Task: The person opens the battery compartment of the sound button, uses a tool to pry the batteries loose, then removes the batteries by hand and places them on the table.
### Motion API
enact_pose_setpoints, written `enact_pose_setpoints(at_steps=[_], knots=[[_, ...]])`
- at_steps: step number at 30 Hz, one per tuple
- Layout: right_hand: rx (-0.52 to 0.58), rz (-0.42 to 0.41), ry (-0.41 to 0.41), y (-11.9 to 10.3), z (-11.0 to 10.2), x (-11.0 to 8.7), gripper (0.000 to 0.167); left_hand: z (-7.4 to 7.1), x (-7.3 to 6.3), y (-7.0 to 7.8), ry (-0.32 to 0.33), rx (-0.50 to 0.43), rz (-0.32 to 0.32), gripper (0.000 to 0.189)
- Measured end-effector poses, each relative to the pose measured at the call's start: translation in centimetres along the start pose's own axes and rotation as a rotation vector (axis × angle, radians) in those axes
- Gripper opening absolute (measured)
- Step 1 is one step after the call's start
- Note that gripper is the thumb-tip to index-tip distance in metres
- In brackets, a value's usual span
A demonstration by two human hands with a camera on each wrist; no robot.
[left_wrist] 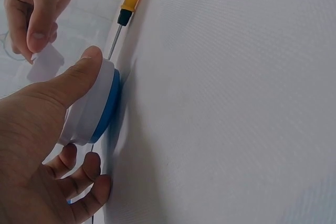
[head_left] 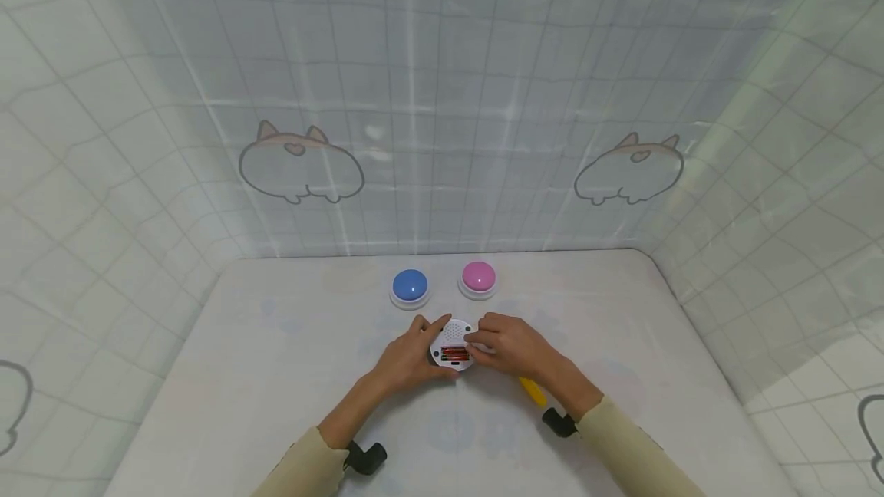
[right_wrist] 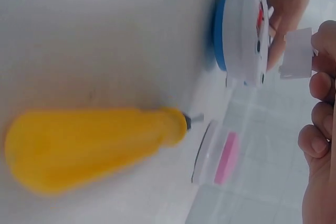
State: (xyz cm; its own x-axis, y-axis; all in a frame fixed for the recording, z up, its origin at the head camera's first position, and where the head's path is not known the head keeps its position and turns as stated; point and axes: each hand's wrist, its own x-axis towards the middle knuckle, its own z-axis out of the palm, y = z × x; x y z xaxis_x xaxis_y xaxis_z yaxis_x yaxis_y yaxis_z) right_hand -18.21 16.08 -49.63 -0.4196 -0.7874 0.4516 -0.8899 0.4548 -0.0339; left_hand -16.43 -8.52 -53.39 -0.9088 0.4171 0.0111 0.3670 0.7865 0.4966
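In the head view my left hand (head_left: 407, 357) grips a round white button buzzer (head_left: 453, 330) by its sides, thumb on the near edge and fingers on the far edge. The buzzer lies upside down, its blue dome (left_wrist: 107, 109) facing the table. Batteries with red wrapping (head_left: 455, 354) show in its uncovered compartment, below a grid of speaker holes. My right hand (head_left: 509, 345) pinches a small white battery cover (right_wrist: 297, 55) between thumb and fingers. In the right wrist view a gap shows between cover and buzzer.
A yellow-handled screwdriver (right_wrist: 89, 145) lies on the table (head_left: 290, 374) beneath my right forearm. Behind the hands stand a blue button buzzer (head_left: 410, 285) and a pink one (head_left: 479, 277), domes up. Grid-patterned curtains (head_left: 442, 136) enclose the back and sides.
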Motion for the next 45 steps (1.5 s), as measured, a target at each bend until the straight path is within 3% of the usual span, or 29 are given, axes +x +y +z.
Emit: enact_pose_setpoints(at_steps=[15, 20, 31, 38, 45], knots=[[-0.071, 0.145, -0.068, 2.4, -1.9, -2.3, 0.022, -0.1, 0.4, -0.7, -0.024, -0.004, -0.019, 0.105], [-0.089, 0.154, -0.061, 3.4, -2.3, -3.2, 0.022, -0.1, 0.4, -0.7, -0.028, -0.017, -0.036, 0.106], [-0.163, 0.202, -0.033, 5.8, -2.2, -5.1, 0.019, -0.1, 0.3, -0.6, -0.030, -0.031, -0.032, 0.105], [-0.191, 0.325, -0.101, 8.0, -1.8, -7.0, 0.017, -0.1, 0.3, -0.5, -0.029, -0.037, -0.033, 0.105], [-0.186, 0.376, -0.123, 9.5, -1.2, -8.1, 0.016, -0.1, 0.2, -0.5, -0.032, -0.041, -0.037, 0.105]])
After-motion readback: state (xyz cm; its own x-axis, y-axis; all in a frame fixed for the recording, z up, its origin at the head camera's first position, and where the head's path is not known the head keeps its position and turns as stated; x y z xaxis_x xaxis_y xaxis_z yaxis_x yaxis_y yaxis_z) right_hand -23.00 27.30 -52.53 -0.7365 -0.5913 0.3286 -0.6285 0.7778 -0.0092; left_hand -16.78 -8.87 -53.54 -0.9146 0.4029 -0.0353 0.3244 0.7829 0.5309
